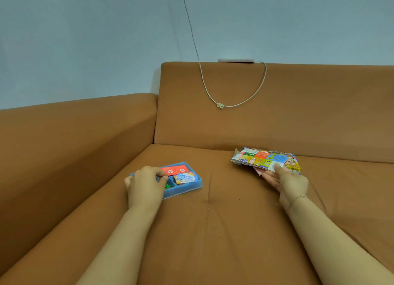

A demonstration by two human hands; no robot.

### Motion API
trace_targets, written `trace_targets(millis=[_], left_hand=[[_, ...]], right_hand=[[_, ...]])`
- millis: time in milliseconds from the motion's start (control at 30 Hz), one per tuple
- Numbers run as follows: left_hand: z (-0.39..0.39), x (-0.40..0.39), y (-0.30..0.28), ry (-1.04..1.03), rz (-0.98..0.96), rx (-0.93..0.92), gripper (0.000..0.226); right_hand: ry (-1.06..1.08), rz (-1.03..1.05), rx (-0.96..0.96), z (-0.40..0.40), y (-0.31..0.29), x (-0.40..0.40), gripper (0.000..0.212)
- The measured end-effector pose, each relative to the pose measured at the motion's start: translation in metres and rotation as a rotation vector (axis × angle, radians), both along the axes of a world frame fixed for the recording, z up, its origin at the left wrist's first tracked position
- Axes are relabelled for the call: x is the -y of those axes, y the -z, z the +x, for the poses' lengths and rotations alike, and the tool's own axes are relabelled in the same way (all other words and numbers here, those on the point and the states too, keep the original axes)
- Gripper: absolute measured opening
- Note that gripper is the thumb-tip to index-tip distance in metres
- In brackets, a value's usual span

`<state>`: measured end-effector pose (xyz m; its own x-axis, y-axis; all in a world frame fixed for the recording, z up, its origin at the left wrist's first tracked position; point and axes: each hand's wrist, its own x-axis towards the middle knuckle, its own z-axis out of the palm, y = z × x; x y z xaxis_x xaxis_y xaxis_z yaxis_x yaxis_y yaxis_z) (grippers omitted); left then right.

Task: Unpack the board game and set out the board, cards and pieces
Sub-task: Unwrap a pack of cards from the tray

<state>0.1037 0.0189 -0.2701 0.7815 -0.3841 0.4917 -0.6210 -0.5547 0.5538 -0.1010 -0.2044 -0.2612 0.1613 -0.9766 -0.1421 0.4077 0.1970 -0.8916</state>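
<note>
Left hand [147, 183] grips the blue insert tray [187, 187] of cards on the sofa seat [223, 220]; right hand [287, 182] pinches the folded game board [264, 160], best unfolded flat, well apart from the tray.

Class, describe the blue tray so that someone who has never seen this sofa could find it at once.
Start at the brown sofa seat and look to its left part, near the armrest. There lies the blue tray, flat and shallow, with the left hand resting on its near left end. Unlike the colourful box at the right, it is plain blue with open compartments holding a red card.
</note>
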Motion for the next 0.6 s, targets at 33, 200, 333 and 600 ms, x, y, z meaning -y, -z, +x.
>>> trace_targets(millis=[33, 200, 333, 600], left_hand=[[0.0, 0.0, 0.0, 0.007, -0.008, -0.007, 0.011], [-0.002, 0.0, 0.0, 0.028, -0.019, -0.007, 0.011], [-0.004, 0.0, 0.001, -0.012, -0.018, -0.01, 0.012], [0.002, 0.003, 0.006, 0.162, -0.095, -0.083, 0.006]], right_hand=[[-0.015, -0.01, -0.033, 0.0, 0.001, 0.0, 0.029], [-0.126, 0.041, -0.033, -0.011, -0.004, -0.001, 0.032], [-0.215, 0.046, -0.148, -0.007, -0.007, 0.003, 0.021], [-0.203, 0.119, 0.139, -0.003, -0.011, 0.028, 0.006]])
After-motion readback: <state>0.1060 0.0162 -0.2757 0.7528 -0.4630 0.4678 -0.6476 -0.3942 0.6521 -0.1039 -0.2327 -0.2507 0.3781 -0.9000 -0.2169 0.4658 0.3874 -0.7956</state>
